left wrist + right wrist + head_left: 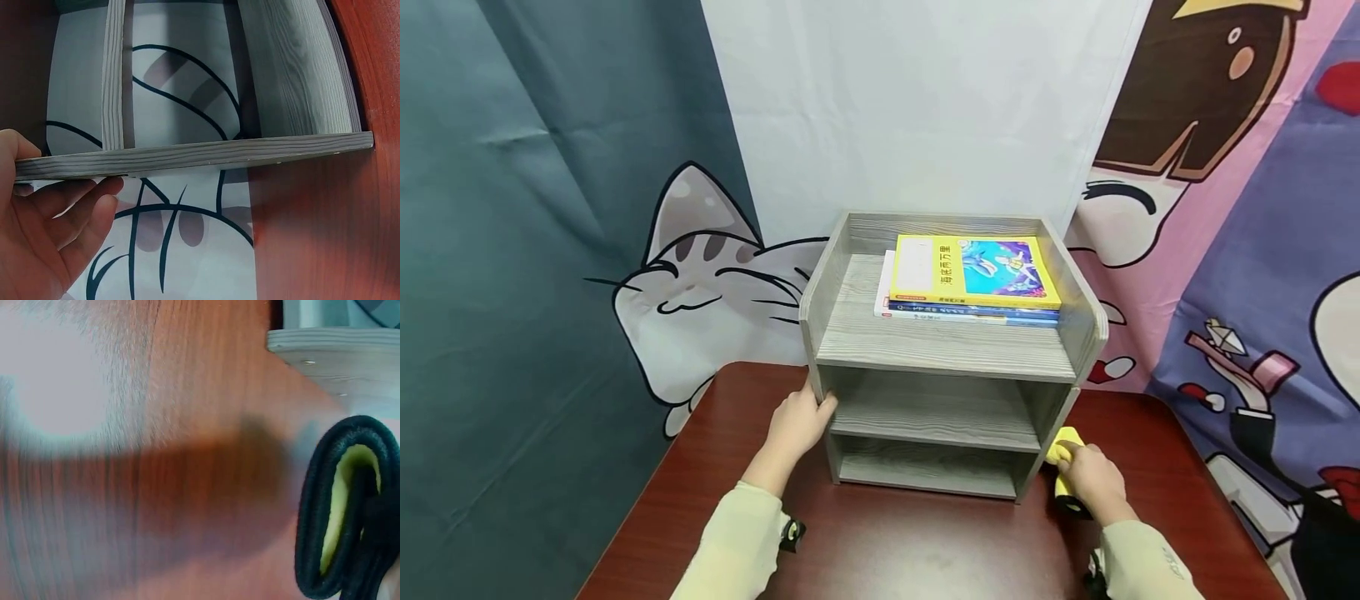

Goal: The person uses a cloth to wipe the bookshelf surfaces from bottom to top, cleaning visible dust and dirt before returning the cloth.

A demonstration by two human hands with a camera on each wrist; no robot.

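Note:
A small grey wood-grain shelf unit (pixel 940 354) stands on the table, its side panel edge (pixel 206 155) crossing the left wrist view. My left hand (pixel 801 421) grips the left side panel at its front edge, thumb on one face and fingers (pixel 81 209) on the other. Beside the unit's right side, my right hand (pixel 1093 479) holds a folded cloth (pixel 1065 446), yellow with a black side. In the right wrist view the rolled cloth (pixel 312 519) shows its black face outward, close to a lower corner of the unit (pixel 331 339); most of that hand is out of frame there.
Several books lie stacked on the unit's top, a yellow-covered one (pixel 973 271) uppermost. The table (pixel 917 542) is dark red-brown and glossy. Cartoon-printed curtains (pixel 700 308) hang behind and on the right.

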